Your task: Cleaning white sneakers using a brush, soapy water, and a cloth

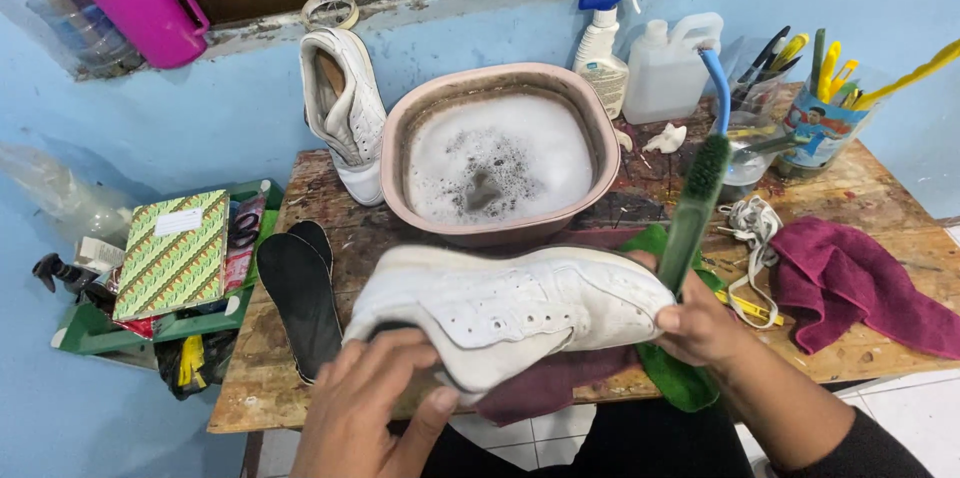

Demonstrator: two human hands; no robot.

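My left hand grips the heel end of a white sneaker, holding it on its side above the table's front edge. At the sneaker's toe, my right hand holds a green brush upright, bristles pointing up. Behind the sneaker stands a pink basin full of foamy, dirty water. The second white sneaker leans against the blue wall left of the basin. Two dark insoles lie on the table's left side.
A wooden table carries a maroon cloth, white laces, a green cloth, a spray bottle, a white jug and cups of brushes. A magenta pitcher sits on the sill. A green crate holds a notebook.
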